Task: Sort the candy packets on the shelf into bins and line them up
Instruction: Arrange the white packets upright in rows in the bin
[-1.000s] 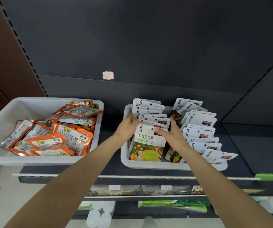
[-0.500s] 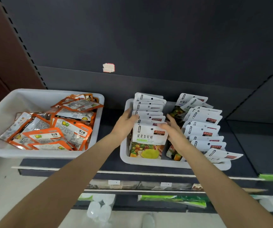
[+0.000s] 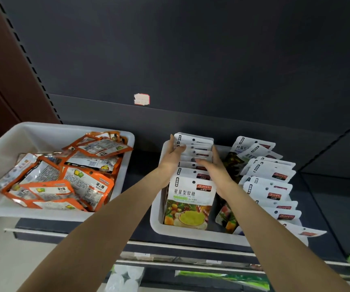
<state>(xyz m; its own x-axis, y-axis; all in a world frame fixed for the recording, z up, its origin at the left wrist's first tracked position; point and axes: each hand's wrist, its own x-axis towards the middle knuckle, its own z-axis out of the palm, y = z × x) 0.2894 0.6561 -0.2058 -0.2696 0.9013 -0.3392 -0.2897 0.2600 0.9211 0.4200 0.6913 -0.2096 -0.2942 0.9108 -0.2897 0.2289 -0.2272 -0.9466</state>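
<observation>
While flanked by two hands (image 3: 173,157), two packet rows (image 3: 193,186), two bins (image 3: 157,218)

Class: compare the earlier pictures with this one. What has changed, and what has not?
Both hands slid farther back along the left row of white packets: left hand on its left edge, right hand on its right. Front packet and orange packets stayed put.

place: shop | evidence: dark display shelving (image 3: 191,60), price-label strip (image 3: 170,257), binned candy packets (image 3: 191,199)
</observation>
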